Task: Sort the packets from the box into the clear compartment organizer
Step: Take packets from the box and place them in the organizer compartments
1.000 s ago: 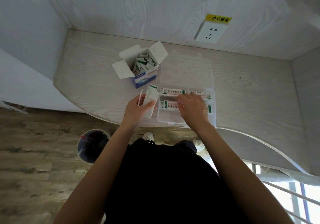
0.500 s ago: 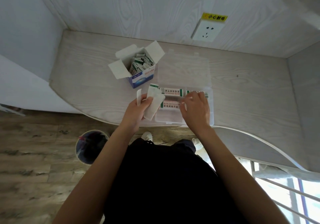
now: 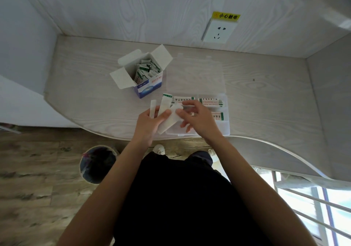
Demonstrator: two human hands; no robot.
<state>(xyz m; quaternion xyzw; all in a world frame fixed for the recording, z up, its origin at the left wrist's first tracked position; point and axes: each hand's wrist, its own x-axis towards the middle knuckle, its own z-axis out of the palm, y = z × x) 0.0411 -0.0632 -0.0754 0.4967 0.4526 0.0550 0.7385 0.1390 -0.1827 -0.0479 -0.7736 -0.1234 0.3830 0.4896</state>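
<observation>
Fanning several white packets (image 3: 164, 111), the left hand (image 3: 150, 124) keeps its grip clenched on them while the right hand (image 3: 197, 119) pinches one. That hand hides part of the clear organizer (image 3: 225, 126) at the tabletop's (image 3: 266, 97) near edge; three green-printed packets lie inside. Behind, the open box (image 3: 147, 83) holds more.

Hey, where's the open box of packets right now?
In the head view, the open box stands on the desk left of centre, just beyond the left hand and left of the clear organizer's raised lid.
</observation>
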